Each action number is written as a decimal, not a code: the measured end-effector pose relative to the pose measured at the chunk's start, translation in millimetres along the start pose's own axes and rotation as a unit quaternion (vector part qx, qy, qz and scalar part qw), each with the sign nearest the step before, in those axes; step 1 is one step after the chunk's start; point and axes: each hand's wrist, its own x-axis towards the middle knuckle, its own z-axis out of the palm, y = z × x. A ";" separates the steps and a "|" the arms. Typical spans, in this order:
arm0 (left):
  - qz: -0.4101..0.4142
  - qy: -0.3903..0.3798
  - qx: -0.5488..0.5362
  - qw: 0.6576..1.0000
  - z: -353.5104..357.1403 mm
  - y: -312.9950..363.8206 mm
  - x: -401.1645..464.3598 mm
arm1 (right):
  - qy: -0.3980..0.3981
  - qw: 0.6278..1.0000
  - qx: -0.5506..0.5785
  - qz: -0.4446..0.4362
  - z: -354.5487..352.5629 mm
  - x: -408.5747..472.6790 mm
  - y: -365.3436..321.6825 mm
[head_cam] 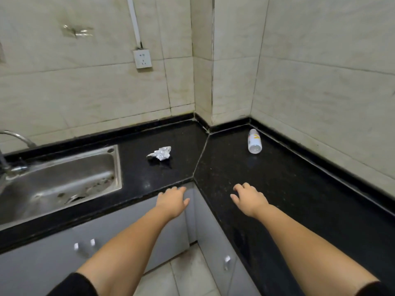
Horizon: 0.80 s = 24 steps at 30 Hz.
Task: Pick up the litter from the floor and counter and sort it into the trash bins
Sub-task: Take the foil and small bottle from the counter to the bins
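The black L-shaped counter (277, 178) carries everything: the steel sink (64, 178) is set into its left run, a small white bottle (254, 141) lies on its side near the back right corner, and a crumpled foil wad (159, 153) sits mid-depth right of the sink. The left hand (172, 201) and right hand (249, 200) both hover empty, fingers loosely spread, at the inner front edge. The bottle may roll away if nudged; the foil could tear or skid.
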 end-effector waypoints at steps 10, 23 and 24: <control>-0.078 0.010 -0.028 0.996 -23.9 -33.0 195.5 | 0.003 0.998 0.013 0.055 -34.5 186.3 32.8; -0.294 -0.030 -0.137 0.945 -3.5 -90.0 385.9 | 0.084 0.961 0.054 0.257 -44.5 371.7 82.7; -0.293 -0.025 -0.121 0.948 -2.0 -90.6 392.9 | 0.085 0.954 0.065 0.280 -42.9 376.2 87.5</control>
